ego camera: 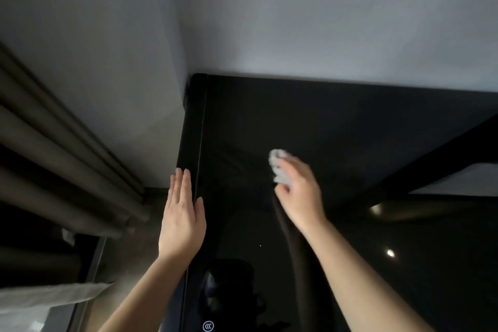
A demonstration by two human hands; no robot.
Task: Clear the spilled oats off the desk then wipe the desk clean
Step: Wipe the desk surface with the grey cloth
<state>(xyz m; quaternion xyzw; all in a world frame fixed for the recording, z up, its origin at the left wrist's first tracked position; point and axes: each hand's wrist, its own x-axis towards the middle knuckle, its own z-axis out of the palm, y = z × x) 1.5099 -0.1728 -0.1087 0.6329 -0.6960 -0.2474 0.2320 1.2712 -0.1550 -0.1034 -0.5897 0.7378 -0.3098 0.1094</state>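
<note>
Glossy black bench, grey wall behind it. Brown curtain hangs left of bench. Left grip flat, fingers straight, at bench's left edge, holding nothing. Right grip mid-bench, curled round crumpled white tissue, blurred. One pale speck on bench nearer the front; too small to tell if it's an oat.

Home room: glossy black desk, heavy curtains.

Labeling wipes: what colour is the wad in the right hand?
White, crumpled wad; head view, against the black desk.
</note>
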